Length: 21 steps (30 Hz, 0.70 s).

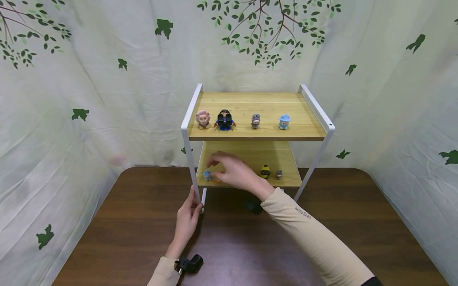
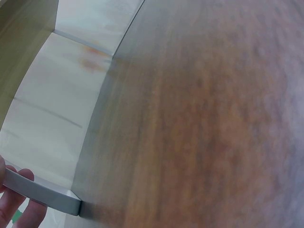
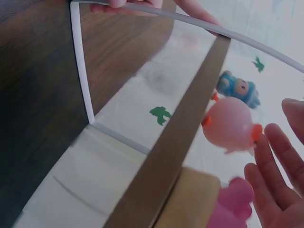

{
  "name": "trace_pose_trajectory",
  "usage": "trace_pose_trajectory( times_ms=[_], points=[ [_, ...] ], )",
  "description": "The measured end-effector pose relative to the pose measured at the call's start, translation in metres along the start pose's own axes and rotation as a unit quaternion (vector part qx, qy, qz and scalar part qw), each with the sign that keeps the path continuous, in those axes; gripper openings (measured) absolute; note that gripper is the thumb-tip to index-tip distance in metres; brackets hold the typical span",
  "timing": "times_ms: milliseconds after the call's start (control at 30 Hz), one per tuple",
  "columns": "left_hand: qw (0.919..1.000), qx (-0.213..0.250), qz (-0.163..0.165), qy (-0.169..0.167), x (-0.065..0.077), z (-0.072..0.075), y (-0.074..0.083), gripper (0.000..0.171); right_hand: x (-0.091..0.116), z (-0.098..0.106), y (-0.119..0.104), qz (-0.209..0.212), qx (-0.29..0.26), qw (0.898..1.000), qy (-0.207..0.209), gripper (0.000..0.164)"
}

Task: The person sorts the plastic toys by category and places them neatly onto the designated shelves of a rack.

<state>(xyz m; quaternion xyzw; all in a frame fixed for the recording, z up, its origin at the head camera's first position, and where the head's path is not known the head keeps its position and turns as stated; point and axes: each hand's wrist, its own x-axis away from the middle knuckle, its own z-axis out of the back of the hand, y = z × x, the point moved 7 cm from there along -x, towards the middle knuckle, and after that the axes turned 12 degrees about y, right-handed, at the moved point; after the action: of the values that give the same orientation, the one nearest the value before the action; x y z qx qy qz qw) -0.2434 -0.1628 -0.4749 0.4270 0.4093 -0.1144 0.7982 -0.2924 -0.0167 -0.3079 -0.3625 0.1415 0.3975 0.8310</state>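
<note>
My left hand (image 1: 187, 219) grips the white front left leg (image 1: 193, 174) of a small two-tier shelf, fingers bent around the bar (image 2: 45, 194) in the left wrist view. Over the left part of the lower board, my right hand (image 1: 234, 170) reaches in with fingers spread apart and nothing enclosed. Beside its fingertips (image 3: 267, 135) is a round pink toy (image 3: 229, 123) with orange ends; one fingertip overlaps an orange end. A small blue figurine (image 3: 237, 89) stands beyond it, also seen left of the hand (image 1: 207, 175). A magenta toy (image 3: 232, 204) sits near the other fingers.
On the lower board's right are a yellow-and-black figurine (image 1: 265, 171) and a grey one (image 1: 279, 174). The upper board (image 1: 250, 103) carries a pink-maned figurine (image 1: 202, 119), a blue-and-black one (image 1: 225, 121), a grey one (image 1: 255, 121) and a light-blue hatted one (image 1: 284, 122). The shelf stands on a brown table (image 1: 125, 222).
</note>
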Motion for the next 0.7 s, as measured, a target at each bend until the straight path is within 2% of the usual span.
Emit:
trace_pose_trajectory(
  times_ms=[400, 700],
  points=[
    [0.9999, -0.005, -0.009, 0.008, 0.001, 0.001, 0.001, 0.088, 0.024, 0.027, 0.002, 0.001, -0.041, 0.998, 0.039, 0.023],
    [0.9999, -0.011, -0.001, 0.011, 0.001, 0.001, 0.0, 0.085, 0.043, 0.051, 0.003, 0.021, -0.045, 0.994, 0.094, 0.021]
  ],
)
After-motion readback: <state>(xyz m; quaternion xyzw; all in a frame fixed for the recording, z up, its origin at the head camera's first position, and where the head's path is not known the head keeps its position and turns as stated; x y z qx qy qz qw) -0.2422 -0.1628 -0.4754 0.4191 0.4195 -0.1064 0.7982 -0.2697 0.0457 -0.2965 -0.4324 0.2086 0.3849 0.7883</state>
